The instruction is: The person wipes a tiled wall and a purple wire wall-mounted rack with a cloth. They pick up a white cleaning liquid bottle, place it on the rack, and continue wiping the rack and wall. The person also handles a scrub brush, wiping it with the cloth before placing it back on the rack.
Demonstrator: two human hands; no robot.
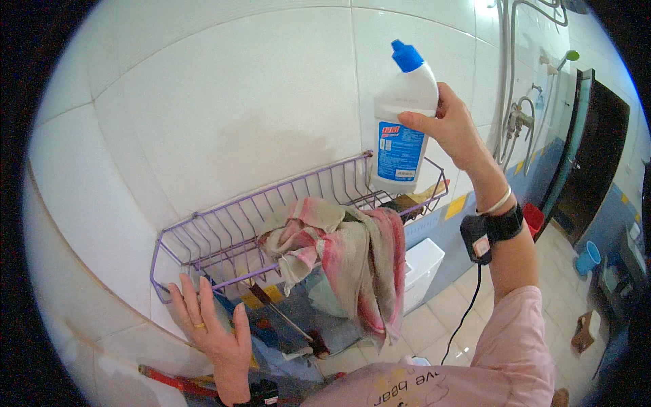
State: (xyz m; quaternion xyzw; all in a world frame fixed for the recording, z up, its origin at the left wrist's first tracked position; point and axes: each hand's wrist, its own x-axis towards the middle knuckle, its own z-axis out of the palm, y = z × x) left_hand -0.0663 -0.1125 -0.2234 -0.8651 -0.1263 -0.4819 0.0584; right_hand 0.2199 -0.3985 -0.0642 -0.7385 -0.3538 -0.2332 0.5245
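Observation:
My right hand (447, 127) grips a white plastic bottle (407, 96) with a bent neck, a blue cap and a blue label that bears writing. The bottle is upright over the right part of a purple wire rack (259, 203) on the tiled wall. Fingers apart, my left hand (208, 320) is by the rack's front left corner and holds nothing; whether it touches the wire I cannot tell. A pink and grey towel (351, 249) drapes over the rack's front rail. Behind the towel's right side, a brush (412, 201) lies in the rack.
Below the rack stands a white cistern (424, 264). A long-handled tool (285, 310) hangs under the front rail. To the right are a shower mixer tap (521, 119) with hoses, a doorway (600, 152) and a blue bucket (588, 258). A black cable (465, 315) trails from my right wrist.

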